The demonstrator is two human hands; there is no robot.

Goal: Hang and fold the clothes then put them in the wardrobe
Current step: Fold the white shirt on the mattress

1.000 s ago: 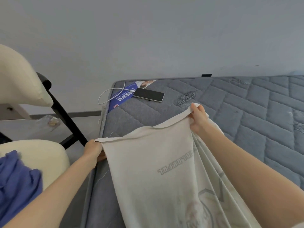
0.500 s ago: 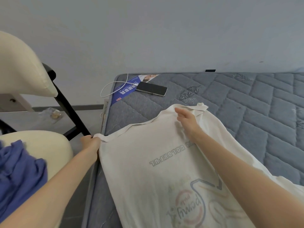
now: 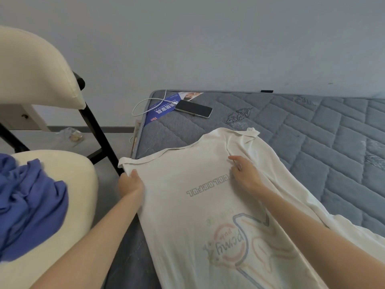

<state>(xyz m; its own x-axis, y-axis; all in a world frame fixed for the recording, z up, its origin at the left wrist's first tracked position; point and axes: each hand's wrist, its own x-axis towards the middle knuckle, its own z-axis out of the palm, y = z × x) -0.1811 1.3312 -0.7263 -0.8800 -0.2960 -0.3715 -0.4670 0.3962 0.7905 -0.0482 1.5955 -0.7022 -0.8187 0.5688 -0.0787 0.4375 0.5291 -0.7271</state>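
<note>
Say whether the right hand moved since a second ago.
Yes: the right hand drew back along the cream T-shirt toward the person, away from the black smartphone.

A grey quilted mattress (image 3: pixel 312 142) fills the right side; on its far left corner lie a black phone (image 3: pixel 193 108), a white cable (image 3: pixel 141 103) and a blue leaflet (image 3: pixel 164 108); left of the mattress stands a cream chair (image 3: pixel 31 65).
</note>
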